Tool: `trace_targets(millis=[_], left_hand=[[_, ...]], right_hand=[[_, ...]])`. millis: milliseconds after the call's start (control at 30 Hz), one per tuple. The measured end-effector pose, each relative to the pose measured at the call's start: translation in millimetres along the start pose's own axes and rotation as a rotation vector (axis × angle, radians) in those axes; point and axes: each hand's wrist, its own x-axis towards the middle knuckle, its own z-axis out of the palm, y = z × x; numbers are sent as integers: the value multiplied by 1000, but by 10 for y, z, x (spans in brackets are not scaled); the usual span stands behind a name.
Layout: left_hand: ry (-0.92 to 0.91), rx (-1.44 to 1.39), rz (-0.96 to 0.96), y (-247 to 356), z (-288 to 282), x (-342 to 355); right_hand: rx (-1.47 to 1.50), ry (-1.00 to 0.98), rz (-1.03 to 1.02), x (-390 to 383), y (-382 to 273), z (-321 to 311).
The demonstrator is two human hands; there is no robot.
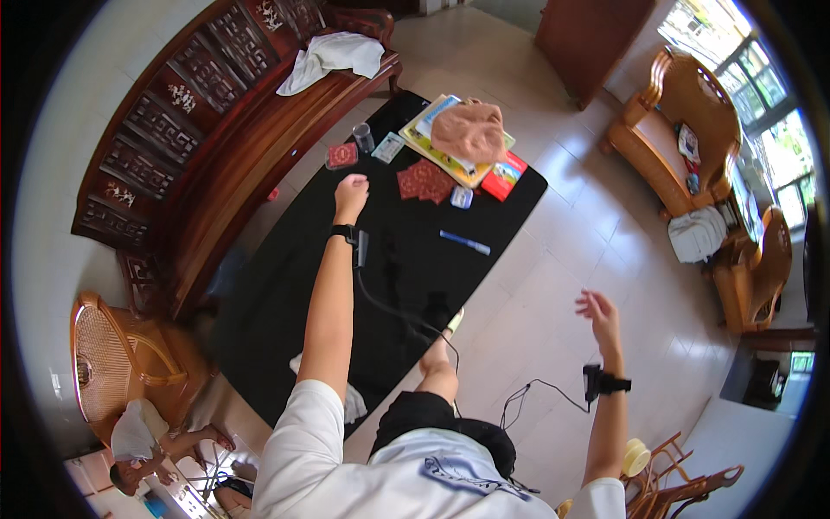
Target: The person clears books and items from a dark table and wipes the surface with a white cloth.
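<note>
While our left hand (pixel 351 197) curls its fingers, around what, if anything, we cannot tell, and our empty right hand (pixel 601 320) splays loosely at its four o'clock, we should approach the red patterned square (pixel 341 156) near twelve gently, sparing the grey jar (pixel 363 137) beyond.

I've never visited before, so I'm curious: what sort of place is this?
Probably a home's living room: a carved bench stands along the wall, with a black table and a wooden chair nearby.
</note>
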Motion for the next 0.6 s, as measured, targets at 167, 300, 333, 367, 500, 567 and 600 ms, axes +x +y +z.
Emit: trace_targets(millis=[167, 300, 333, 367, 500, 567, 600], left_hand=[[-8, 465, -15, -907, -34, 648], [-27, 627, -187, -776, 333, 926], [-24, 661, -163, -780, 363, 1021], [-22, 692, -135, -759, 409, 1117], [-133, 781, -143, -905, 299, 1377], [-182, 786, -33, -1140, 101, 1408], [-219, 794, -19, -1140, 122, 1398]], right_hand=[[-10, -106, 215, 545, 194, 320], [92, -37, 399, 885, 148, 570], [116, -80, 418, 963, 166, 664], [86, -121, 444, 1018, 188, 748], [76, -251, 451, 1079, 253, 1079], [193, -275, 534, 1087, 240, 1211], [271, -252, 569, 1108, 231, 1254]])
